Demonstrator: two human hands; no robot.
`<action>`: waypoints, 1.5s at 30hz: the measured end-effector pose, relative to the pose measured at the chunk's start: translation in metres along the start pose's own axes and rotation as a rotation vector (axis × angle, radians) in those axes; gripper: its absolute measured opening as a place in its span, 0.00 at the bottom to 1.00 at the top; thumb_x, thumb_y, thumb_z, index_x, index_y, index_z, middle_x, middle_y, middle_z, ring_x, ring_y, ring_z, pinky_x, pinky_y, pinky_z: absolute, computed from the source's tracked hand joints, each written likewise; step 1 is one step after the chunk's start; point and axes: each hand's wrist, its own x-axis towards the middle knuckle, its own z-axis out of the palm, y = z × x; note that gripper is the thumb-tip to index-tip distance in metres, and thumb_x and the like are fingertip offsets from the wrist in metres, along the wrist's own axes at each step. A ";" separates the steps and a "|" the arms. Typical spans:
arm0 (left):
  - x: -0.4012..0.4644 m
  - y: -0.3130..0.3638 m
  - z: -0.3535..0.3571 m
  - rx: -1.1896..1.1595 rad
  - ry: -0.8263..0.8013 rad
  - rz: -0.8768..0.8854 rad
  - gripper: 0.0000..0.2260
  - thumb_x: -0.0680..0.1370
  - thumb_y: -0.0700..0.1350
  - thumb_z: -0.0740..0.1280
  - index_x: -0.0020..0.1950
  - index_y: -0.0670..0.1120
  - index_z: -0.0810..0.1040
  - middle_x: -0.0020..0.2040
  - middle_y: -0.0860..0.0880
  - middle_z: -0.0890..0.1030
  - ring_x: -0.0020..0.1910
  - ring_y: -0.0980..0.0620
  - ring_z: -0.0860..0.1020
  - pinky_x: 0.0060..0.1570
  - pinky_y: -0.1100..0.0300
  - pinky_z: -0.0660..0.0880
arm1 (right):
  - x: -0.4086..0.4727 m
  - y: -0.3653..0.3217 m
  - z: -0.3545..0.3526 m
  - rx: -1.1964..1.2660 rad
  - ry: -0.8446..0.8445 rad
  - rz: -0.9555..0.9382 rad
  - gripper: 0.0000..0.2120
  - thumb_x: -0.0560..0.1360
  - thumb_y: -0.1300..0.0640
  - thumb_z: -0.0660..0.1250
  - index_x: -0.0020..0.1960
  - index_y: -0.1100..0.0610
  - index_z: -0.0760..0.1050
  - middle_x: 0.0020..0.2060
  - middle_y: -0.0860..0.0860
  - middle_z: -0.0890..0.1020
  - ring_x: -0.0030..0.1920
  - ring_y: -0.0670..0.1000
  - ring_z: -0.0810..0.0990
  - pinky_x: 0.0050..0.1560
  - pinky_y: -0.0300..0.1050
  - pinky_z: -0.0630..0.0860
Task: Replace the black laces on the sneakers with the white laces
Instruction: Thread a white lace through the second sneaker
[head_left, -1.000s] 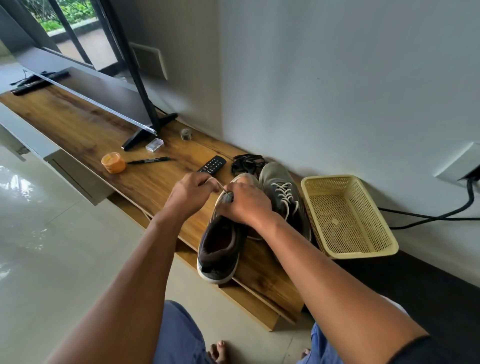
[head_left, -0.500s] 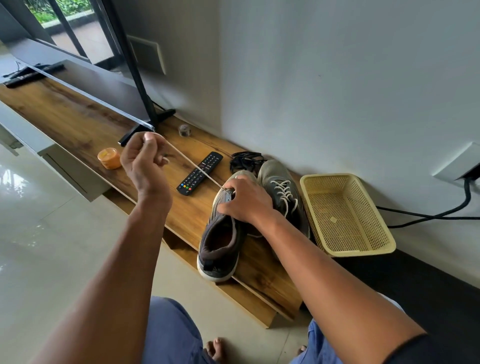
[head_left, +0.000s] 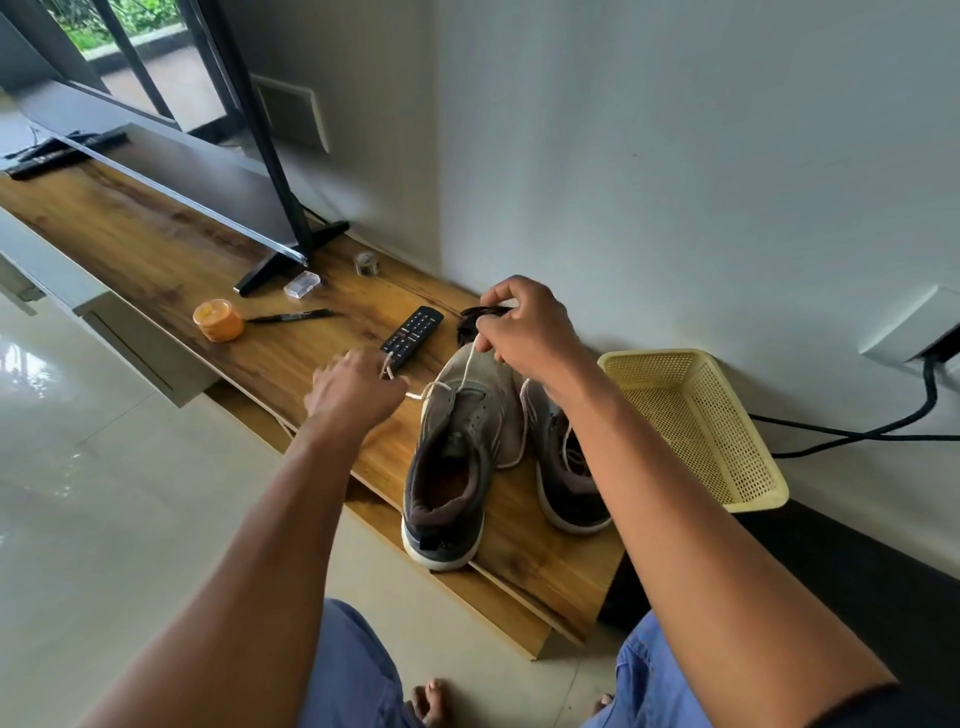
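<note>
Two grey sneakers stand side by side on the wooden shelf (head_left: 156, 249). The left sneaker (head_left: 457, 447) has a white lace (head_left: 462, 379) threaded through its front eyelets only. My left hand (head_left: 358, 387) pinches one end of that lace to the left of the toe. My right hand (head_left: 524, 332) holds the other end above the toe. My right forearm partly covers the right sneaker (head_left: 563, 467), which shows some white lace. A bundle of black laces (head_left: 480, 316) lies behind the toes, partly hidden by my right hand.
A yellow plastic basket (head_left: 696, 431) sits right of the shoes. A remote (head_left: 413, 335), a black pen (head_left: 291, 316), an orange jar (head_left: 218, 319) and a small clear box (head_left: 301, 285) lie on the shelf by the TV stand foot (head_left: 270, 265). Black cables (head_left: 857, 431) run along the wall.
My left hand came back down from its high pull and now holds the lace end near the toe. My right hand left the shoe and lifted the other lace end.
</note>
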 end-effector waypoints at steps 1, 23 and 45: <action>-0.001 0.005 0.000 0.050 0.040 0.002 0.20 0.79 0.55 0.70 0.70 0.53 0.77 0.65 0.45 0.76 0.66 0.42 0.73 0.56 0.47 0.73 | -0.001 -0.005 -0.004 0.007 -0.013 -0.022 0.10 0.74 0.58 0.68 0.55 0.50 0.78 0.36 0.47 0.88 0.40 0.45 0.83 0.55 0.51 0.82; 0.016 0.003 0.013 -0.777 0.284 -0.270 0.10 0.81 0.51 0.69 0.42 0.55 0.87 0.44 0.49 0.86 0.42 0.51 0.79 0.48 0.47 0.82 | -0.005 -0.024 -0.089 0.319 -0.038 -0.102 0.05 0.79 0.63 0.72 0.48 0.63 0.85 0.32 0.52 0.82 0.27 0.47 0.72 0.28 0.41 0.71; -0.007 0.037 0.015 -0.704 -0.015 0.355 0.06 0.77 0.39 0.77 0.52 0.46 0.88 0.42 0.50 0.88 0.38 0.49 0.85 0.42 0.63 0.83 | -0.008 0.033 0.009 0.189 -0.123 0.070 0.08 0.75 0.56 0.80 0.49 0.61 0.86 0.32 0.52 0.84 0.29 0.42 0.80 0.31 0.38 0.77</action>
